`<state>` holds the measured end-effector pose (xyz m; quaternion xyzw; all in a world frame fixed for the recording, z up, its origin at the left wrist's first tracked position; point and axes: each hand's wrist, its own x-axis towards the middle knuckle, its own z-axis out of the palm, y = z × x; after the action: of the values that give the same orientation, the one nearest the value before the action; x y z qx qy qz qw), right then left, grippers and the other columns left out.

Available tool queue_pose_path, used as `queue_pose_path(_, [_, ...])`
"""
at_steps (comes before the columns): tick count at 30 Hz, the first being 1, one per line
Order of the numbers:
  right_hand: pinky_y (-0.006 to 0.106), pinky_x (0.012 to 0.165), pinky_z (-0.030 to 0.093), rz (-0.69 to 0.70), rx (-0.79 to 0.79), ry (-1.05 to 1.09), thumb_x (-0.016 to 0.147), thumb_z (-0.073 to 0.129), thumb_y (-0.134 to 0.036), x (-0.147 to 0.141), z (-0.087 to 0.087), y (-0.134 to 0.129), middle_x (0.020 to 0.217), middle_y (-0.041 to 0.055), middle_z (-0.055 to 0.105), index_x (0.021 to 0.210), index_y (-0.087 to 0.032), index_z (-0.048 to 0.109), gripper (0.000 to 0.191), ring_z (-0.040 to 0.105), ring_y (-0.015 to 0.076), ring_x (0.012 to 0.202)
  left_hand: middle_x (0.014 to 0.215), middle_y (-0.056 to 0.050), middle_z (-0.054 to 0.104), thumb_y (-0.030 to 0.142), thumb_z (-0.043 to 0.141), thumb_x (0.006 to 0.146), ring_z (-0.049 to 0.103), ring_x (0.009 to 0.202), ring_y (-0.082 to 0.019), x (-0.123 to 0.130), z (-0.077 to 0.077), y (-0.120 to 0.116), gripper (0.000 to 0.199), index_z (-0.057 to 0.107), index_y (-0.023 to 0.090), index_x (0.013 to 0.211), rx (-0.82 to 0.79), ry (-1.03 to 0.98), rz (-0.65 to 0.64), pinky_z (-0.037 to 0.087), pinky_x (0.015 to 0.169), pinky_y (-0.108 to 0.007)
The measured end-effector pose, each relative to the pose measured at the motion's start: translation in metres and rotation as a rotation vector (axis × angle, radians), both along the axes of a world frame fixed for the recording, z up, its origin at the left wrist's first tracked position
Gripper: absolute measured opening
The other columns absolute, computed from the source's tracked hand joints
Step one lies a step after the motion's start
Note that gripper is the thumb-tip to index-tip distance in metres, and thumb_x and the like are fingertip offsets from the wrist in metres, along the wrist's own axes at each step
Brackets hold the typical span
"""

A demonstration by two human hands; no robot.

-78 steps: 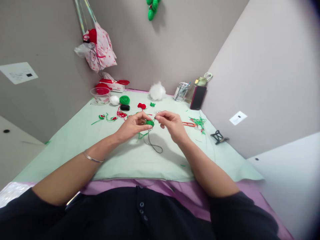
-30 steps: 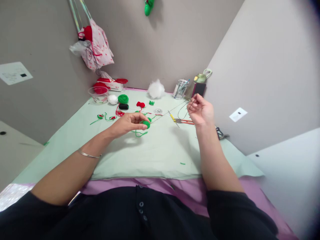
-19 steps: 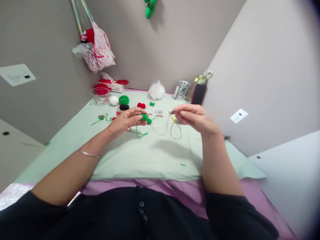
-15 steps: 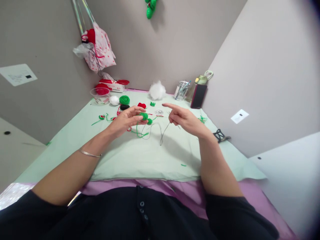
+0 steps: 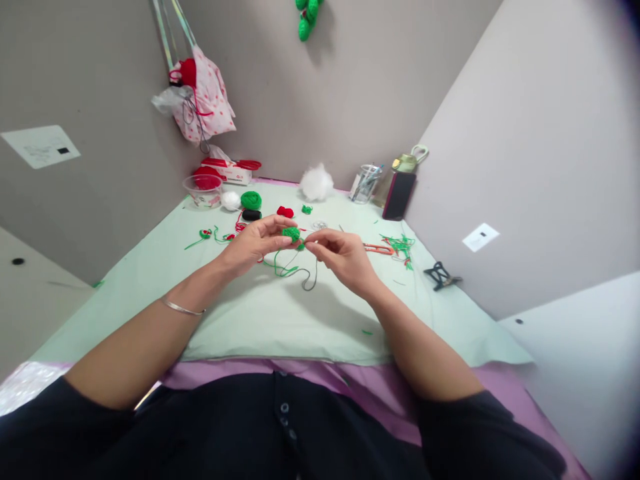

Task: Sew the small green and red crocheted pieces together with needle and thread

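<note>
My left hand point(image 5: 261, 241) has its thumb and fingers closed around a small green crocheted piece point(image 5: 291, 234), held above the table. Close by on its right, my right hand point(image 5: 340, 252) is pinched, its fingertips beside a second small green lump point(image 5: 300, 245). What sits between those fingertips is too small to make out. A dark thread point(image 5: 309, 287) hangs in a loop below both hands, and a green yarn tail point(image 5: 281, 268) dangles under the left one.
At the back are a green yarn ball point(image 5: 251, 200), a black spool point(image 5: 251, 215), white stuffing point(image 5: 317, 183), a clear cup point(image 5: 364, 185) and a phone point(image 5: 400, 196). Orange-handled snips point(image 5: 380, 249), green yarn scraps point(image 5: 400, 245) and a black claw clip point(image 5: 441, 276) are on the right.
My right hand has moved left and down to the green piece, its pointing index finger now bent into a pinch. The left hand keeps its hold. The snips have come into view.
</note>
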<state>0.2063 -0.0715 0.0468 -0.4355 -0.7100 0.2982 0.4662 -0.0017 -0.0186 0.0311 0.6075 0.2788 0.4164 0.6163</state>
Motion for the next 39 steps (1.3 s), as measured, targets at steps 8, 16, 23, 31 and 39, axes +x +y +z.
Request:
queue_pose_path(8, [0.026, 0.053, 0.029, 0.000, -0.004, -0.096, 0.088, 0.064, -0.035, -0.002, -0.006, 0.001, 0.058, -0.0037, 0.049, 0.085, -0.019, 0.071, 0.018, 0.039, 0.0104, 0.054, 0.100, -0.006, 0.075, 0.029, 0.085, 0.076, 0.072, 0.093, -0.021, 0.002, 0.004, -0.004, 0.034, 0.069, 0.019, 0.104, 0.020, 0.011, 0.017, 0.055, 0.080, -0.031])
queue_pose_path(16, [0.026, 0.054, 0.030, -0.010, -0.014, -0.084, 0.088, 0.063, -0.035, -0.003, -0.005, 0.000, 0.059, -0.0034, 0.050, 0.085, -0.019, 0.070, 0.017, 0.040, 0.0108, 0.054, 0.103, -0.006, 0.075, 0.032, 0.086, 0.075, 0.072, 0.097, -0.022, 0.000, -0.003, 0.002, 0.038, 0.069, 0.019, 0.106, 0.061, 0.003, 0.003, 0.055, 0.086, -0.034])
queue_pose_path(23, [0.026, 0.054, 0.030, -0.009, -0.005, -0.098, 0.088, 0.063, -0.033, -0.002, -0.004, 0.000, 0.059, -0.0039, 0.050, 0.086, -0.017, 0.069, 0.017, 0.040, 0.0100, 0.054, 0.104, -0.005, 0.075, 0.032, 0.085, 0.076, 0.072, 0.098, -0.021, 0.000, -0.007, 0.005, 0.037, 0.069, 0.018, 0.107, 0.071, -0.036, -0.030, 0.054, 0.096, -0.038])
queue_pose_path(31, [0.025, 0.054, 0.029, -0.011, 0.006, -0.112, 0.088, 0.061, -0.032, -0.003, -0.005, 0.000, 0.058, -0.0041, 0.049, 0.086, -0.016, 0.069, 0.018, 0.039, 0.0096, 0.054, 0.104, -0.006, 0.075, 0.032, 0.085, 0.077, 0.072, 0.099, -0.022, 0.000, -0.009, 0.007, 0.036, 0.069, 0.019, 0.106, 0.082, -0.037, -0.037, 0.053, 0.097, -0.039])
queue_pose_path(39, [0.025, 0.054, 0.030, -0.021, 0.006, -0.104, 0.088, 0.060, -0.031, -0.007, -0.008, 0.001, 0.058, -0.0047, 0.049, 0.083, -0.017, 0.065, 0.016, 0.039, 0.0094, 0.053, 0.099, -0.004, 0.074, 0.029, 0.087, 0.075, 0.070, 0.097, -0.019, 0.002, -0.007, 0.003, 0.033, 0.067, 0.018, 0.099, 0.057, -0.058, -0.031, 0.055, 0.089, -0.034])
